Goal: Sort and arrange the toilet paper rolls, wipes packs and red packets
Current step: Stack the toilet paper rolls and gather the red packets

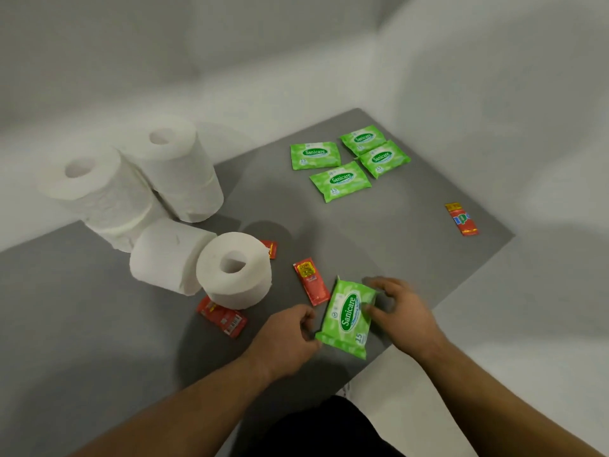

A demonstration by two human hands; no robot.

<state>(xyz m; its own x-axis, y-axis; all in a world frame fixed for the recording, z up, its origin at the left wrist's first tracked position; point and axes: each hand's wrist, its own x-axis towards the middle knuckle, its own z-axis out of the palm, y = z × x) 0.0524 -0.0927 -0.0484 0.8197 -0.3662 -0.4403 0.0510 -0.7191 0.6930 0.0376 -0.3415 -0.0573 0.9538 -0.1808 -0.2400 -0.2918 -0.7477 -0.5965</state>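
A green wipes pack lies near the table's front edge. My right hand grips its right side, thumb on top. My left hand touches its left edge with curled fingers. Several more green wipes packs lie grouped at the back right. Two stacks of toilet paper rolls stand at the back left, with a lying roll and an upright roll in front. Red packets lie beside the held pack, under the upright roll, behind it, and far right.
The grey table sits in a corner of white walls. Its right edge runs diagonally from the back corner to the front near my right arm. Bare grey surface lies in the middle and at the front left.
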